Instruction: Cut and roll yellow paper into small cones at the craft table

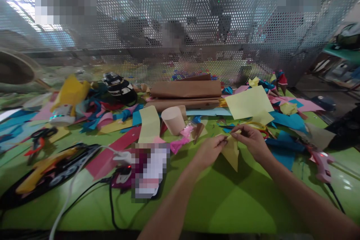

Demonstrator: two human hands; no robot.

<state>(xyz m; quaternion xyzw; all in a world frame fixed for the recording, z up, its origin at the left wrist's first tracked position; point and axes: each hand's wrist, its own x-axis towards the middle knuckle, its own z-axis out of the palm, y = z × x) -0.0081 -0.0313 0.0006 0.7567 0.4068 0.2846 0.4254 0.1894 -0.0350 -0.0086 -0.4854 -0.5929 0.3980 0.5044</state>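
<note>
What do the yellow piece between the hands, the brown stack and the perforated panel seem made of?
Yellow piece: probably matte paper, thin-edged with a sharp point. Brown stack: likely kraft paper or card, dull with creased folds. Perforated panel: apparently metal, grey-sheened with regular holes; plastic isn't ruled out.

A craft workshop is suggested by what is laid out. The green counter (225,210) is littered with coloured paper (249,102), and scissors (39,144), a pink glue gun (324,167) and folded brown paper (185,89) are seen among the scraps. White and black cables (73,180) are run across the near side, and the back is bounded by a perforated metal screen (157,7).
</note>
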